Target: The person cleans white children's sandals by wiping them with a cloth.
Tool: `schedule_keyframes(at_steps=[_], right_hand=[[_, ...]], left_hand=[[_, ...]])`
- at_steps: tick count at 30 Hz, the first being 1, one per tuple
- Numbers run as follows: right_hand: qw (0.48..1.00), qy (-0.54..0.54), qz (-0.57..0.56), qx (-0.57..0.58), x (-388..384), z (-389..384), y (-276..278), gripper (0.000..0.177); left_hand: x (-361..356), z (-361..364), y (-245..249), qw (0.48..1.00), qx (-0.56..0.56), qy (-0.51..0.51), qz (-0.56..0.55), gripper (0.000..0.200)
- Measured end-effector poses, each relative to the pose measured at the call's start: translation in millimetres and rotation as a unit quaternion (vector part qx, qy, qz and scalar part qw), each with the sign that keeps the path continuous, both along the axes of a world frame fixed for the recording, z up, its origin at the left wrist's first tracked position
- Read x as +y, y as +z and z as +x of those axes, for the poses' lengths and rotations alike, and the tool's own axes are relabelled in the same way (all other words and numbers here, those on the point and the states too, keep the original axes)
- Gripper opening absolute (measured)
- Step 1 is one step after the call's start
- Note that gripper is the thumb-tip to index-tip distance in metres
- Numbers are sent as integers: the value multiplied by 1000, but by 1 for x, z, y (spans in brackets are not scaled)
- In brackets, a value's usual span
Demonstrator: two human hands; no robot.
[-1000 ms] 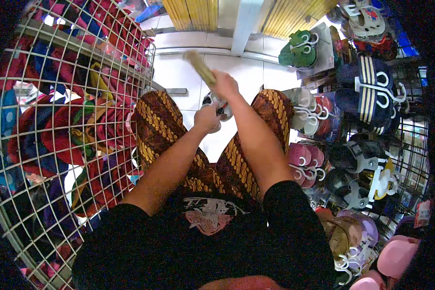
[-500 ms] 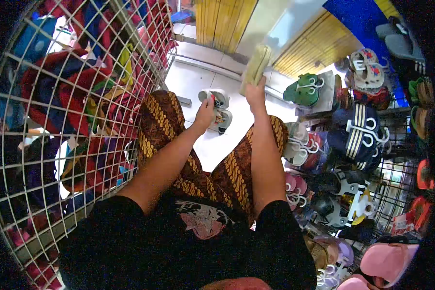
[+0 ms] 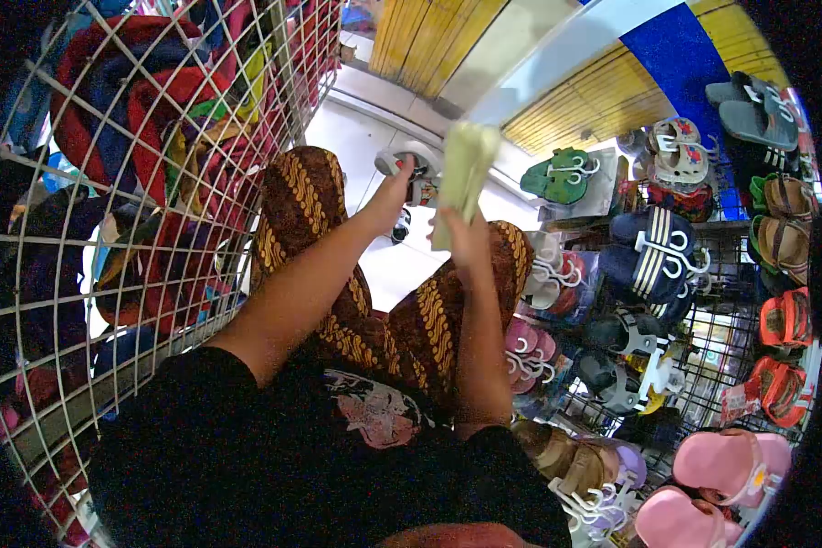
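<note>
My left hand (image 3: 391, 196) is closed on a pair of grey-white sandals (image 3: 420, 187) hanging over the white floor between my knees. To the right, my right hand (image 3: 463, 239) grips a pale yellow-green folded cloth (image 3: 467, 169), which is smeared by motion. The cloth stands up past the fingers, close to the right side of the sandals. Dark and red patterned parts show on the sandals; my fingers and the cloth partly hide them.
A white wire grid (image 3: 146, 210) with colourful goods behind it rises at the left. On the right, a black rack (image 3: 721, 347) bears many sandals, among them green clogs (image 3: 559, 176) and pink ones (image 3: 717, 466). Yellow slatted panels (image 3: 589, 102) stand ahead.
My right hand and the cloth have moved nearer to me and a little left. My left hand has risen slightly with the sandals, which have tilted. The view has shifted.
</note>
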State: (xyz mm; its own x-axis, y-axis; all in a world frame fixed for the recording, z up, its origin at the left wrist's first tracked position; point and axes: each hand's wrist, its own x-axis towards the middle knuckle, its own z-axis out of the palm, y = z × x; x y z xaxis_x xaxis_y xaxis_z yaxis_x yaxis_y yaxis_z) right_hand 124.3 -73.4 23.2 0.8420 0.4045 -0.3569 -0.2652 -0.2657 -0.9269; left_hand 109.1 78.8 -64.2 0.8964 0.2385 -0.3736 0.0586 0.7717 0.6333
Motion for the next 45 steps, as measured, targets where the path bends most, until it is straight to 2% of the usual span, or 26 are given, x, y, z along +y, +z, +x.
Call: schedule_keyframes(at_steps=[1, 3, 4, 6, 9, 11, 12, 15, 17, 19, 20, 21, 23, 25, 26, 27, 28, 29, 30, 33, 34, 37, 38, 40, 43, 45], right_hand=[[999, -1, -32, -1, 0, -15, 3, 31], [981, 17, -177, -75, -3, -33, 5, 31], [958, 34, -246, -140, -4, -36, 10, 30], [886, 70, -375, -265, -5, -39, 27, 29], [861, 89, -419, -274, -7, -30, 38, 26], [841, 80, -440, -304, -14, -23, 31, 26], [838, 77, -441, -313, -17, -19, 28, 26], [829, 79, -439, -337, -16, -20, 26, 25], [826, 82, -430, -356, -16, -19, 17, 24], [844, 78, -412, -335, -16, -17, 17, 25], [853, 76, -402, -325, -16, -16, 17, 26], [880, 68, -348, -317, -17, -13, 9, 28], [924, 49, -234, -300, -21, -6, -17, 32], [953, 37, -156, -258, -19, 1, -29, 32], [964, 31, -116, -237, -17, 3, -32, 32], [984, -19, -28, -176, -15, 6, -28, 30], [990, -67, 61, -112, -14, 8, -17, 28], [982, -110, 149, -47, -13, 11, -11, 26], [980, -101, 119, -122, -13, 12, -9, 23], [994, -62, -14, -90, -17, 11, 0, 23], [994, -54, -3, -98, -17, 9, -10, 26], [943, 28, -257, -212, -14, 6, -14, 32], [932, 35, -286, -219, -11, 6, -19, 36], [926, 32, -308, -218, -5, 4, -17, 34], [914, 22, -332, -232, 2, 1, -15, 32], [914, 0, -339, -223, 10, -3, -12, 33]], left_hand=[[1, 4, -14, 996, 51, -33, 61, 63], [4, 11, -30, 967, 150, -100, 183, 66], [1, 5, -30, 968, 85, -98, 214, 73], [0, 11, -57, 971, 60, -86, 216, 75], [3, 13, -78, 945, 31, -59, 321, 75], [4, 3, -30, 932, 91, -56, 346, 73], [6, -9, -3, 858, 122, -83, 492, 57], [10, -10, -7, 693, 101, -156, 697, 50], [19, -9, -59, 550, -60, -79, 829, 49], [20, -12, -22, 601, 26, -198, 774, 45], [19, -12, -17, 674, 29, -152, 723, 40], [19, -10, -14, 739, 24, -100, 666, 45], [22, -6, -26, 729, -18, -34, 684, 60], [15, -15, 32, 878, 65, -54, 471, 76], [19, -12, 31, 931, 77, -39, 355, 75], [23, -8, 27, 968, 91, -23, 232, 75], [25, -3, 14, 992, 62, 39, 103, 74], [30, -1, 1, 996, 45, 51, 55, 70], [37, -2, -1, 997, 29, 66, 6, 66], [45, -3, -1, 991, 7, 111, -70, 59], [46, -2, 3, 990, 10, 110, -91, 60], [45, -5, 14, 987, -21, 91, -133, 59], [44, -4, 17, 983, -38, 92, -155, 60], [38, -7, 33, 974, -47, 115, -188, 65], [39, -9, 31, 971, -59, 106, -205, 71], [36, -7, 26, 977, -84, 79, -181, 80]])
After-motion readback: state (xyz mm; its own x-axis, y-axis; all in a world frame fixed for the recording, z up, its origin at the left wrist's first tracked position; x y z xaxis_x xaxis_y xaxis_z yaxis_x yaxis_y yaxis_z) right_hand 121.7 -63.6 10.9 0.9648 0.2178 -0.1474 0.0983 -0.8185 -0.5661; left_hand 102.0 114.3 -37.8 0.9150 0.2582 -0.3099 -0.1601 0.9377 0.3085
